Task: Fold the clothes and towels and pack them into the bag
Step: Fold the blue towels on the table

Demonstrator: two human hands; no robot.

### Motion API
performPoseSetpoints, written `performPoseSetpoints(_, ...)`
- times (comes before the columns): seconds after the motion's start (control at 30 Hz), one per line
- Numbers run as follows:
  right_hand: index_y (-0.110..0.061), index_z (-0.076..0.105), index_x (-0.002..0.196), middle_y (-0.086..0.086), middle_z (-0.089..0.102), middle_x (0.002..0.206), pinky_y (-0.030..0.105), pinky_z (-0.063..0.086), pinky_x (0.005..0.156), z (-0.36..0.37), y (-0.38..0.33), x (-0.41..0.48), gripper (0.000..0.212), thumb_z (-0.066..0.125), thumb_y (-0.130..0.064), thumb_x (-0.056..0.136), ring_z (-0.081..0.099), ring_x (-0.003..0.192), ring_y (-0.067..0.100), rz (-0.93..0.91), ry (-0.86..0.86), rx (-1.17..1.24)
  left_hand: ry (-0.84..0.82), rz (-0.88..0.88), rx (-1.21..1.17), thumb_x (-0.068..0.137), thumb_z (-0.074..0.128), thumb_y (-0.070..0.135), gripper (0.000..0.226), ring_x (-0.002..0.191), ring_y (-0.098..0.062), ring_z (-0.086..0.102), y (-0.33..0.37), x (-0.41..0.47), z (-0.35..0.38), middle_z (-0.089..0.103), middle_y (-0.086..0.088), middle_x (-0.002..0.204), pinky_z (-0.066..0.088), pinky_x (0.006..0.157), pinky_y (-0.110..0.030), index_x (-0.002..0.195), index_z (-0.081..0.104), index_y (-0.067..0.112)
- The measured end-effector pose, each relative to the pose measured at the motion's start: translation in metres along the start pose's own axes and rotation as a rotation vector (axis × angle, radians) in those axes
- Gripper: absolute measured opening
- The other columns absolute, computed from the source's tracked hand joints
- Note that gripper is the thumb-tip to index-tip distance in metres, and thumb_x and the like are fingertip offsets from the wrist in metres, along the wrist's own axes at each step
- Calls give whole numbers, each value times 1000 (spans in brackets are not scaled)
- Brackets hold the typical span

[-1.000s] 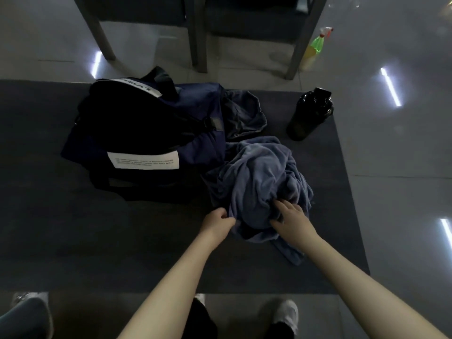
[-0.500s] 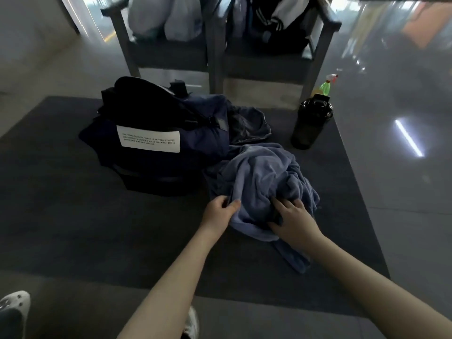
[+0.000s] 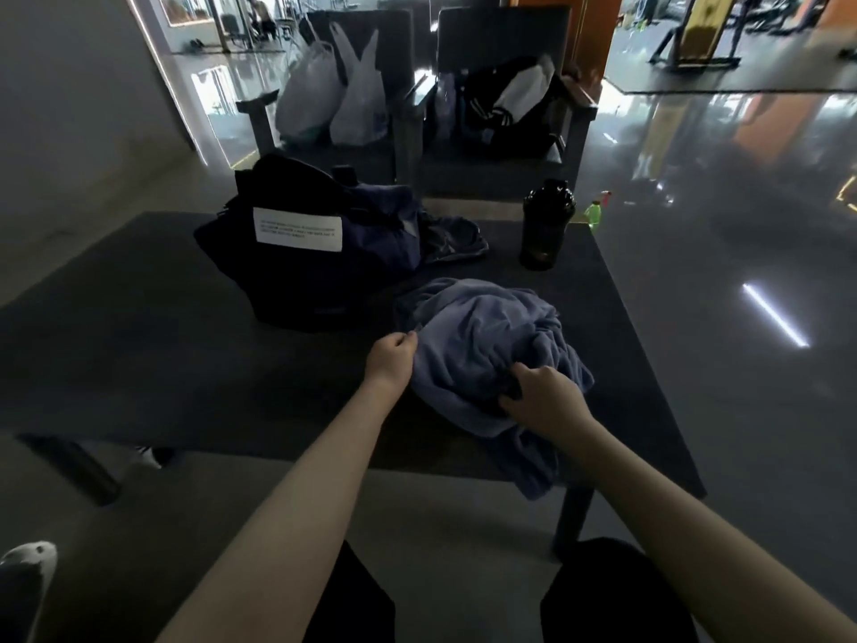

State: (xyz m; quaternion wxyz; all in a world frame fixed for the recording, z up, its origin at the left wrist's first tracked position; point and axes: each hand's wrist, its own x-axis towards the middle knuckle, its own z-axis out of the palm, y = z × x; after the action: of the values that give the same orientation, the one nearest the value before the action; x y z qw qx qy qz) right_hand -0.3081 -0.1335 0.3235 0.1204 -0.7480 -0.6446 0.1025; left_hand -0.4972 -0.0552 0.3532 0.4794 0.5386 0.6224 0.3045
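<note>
Both hands, left hand (image 3: 391, 359) and right hand (image 3: 542, 399), pinch the soft, limp blue-grey crumpled towel (image 3: 487, 345); its edges seem best to hold.

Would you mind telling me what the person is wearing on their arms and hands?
Nothing that shows: the left hand and right hand are bare, without gloves, and I see no ring, watch or bracelet. Both forearms are uncovered up to the picture's edge; no sleeve is in view.
</note>
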Motion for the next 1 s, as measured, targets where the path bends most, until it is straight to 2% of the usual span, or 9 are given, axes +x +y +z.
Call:
performPoseSetpoints(0.17, -16, 53, 117, 6, 65, 103, 31, 42, 69, -11, -9, 10, 47, 51, -54, 89, 59, 95, 24, 27, -84, 86, -76, -24, 22, 99, 46, 28, 24, 84, -17, 56, 5, 4, -8, 61, -7, 95, 44, 67, -28, 104, 60, 9)
performPoseSetpoints(0.37, -29, 22, 148, 16, 39, 142, 42, 39, 95, -1, -17, 35, 64, 47, -44, 92, 34, 129, 40, 81, -236, 17, -204, 42, 29, 93, 58, 20, 16, 86, -23, 60, 14, 23, -4, 63, -8, 85, 46, 70, -28, 86, 64, 7)
performPoseSetpoints(0.5, -27, 37, 141, 6, 38, 145, 44, 37, 100, -13, -15, 53, 50, 44, -41, 93, 35, 130, 33, 66, -31, 144, -176, 75, -83, 96, 53, 21, 24, 91, -25, 63, 29, 27, -5, 67, -14, 95, 50, 84, -34, 97, 67, 2)
performPoseSetpoints(0.6, -33, 23, 148, -4, 23, 155, 45, 37, 104, -21, -26, 52, 71, 53, -55, 87, 31, 136, 25, -81, -10, 292, -237, 59, -193, 98, 51, 21, 23, 103, -26, 63, 44, 24, -1, 68, -14, 105, 48, 94, -36, 97, 68, 6)
performPoseSetpoints(0.67, -30, 26, 146, -5, 33, 150, 42, 44, 96, -18, -32, 53, 78, 60, -57, 81, 43, 127, 22, -126, -52, 200, -282, 78, -217, 99, 48, 22, 25, 109, -25, 61, 55, 18, 5, 66, -13, 113, 45, 100, -36, 107, 66, 6)
performPoseSetpoints(0.73, -23, 52, 116, -5, 62, 107, 37, 49, 81, -12, -31, 58, 40, 59, -46, 85, 59, 99, 21, -100, -13, 271, -315, 113, -210, 100, 45, 22, 28, 110, -22, 59, 66, 13, 9, 64, -9, 114, 44, 100, -35, 117, 62, 8)
performPoseSetpoints(0.8, -22, 55, 79, -7, 55, 71, 34, 42, 66, -16, -24, 65, 11, 56, -22, 90, 56, 75, 21, -93, 108, 356, -338, 139, -178, 100, 42, 20, 28, 103, -18, 59, 69, 13, 7, 64, -5, 109, 47, 88, -29, 118, 61, 11)
performPoseSetpoints(0.9, -5, 69, 98, -1, 59, 88, 19, 36, 73, -42, -11, 80, 26, 50, 6, 84, 55, 86, 17, -51, 255, 496, -305, 193, -3, 95, 43, 13, 26, 102, -25, 60, 57, 27, 2, 65, -8, 103, 49, 89, -36, 106, 66, 10)
performPoseSetpoints(1.0, -13, 65, 119, 1, 63, 107, 19, 45, 86, -80, -2, 96, 56, 40, 12, 75, 57, 101, 12, 65, 328, 770, -282, 213, 306, 91, 48, 12, 28, 107, -26, 59, 38, 43, 14, 62, -6, 117, 47, 97, -45, 115, 62, 17)
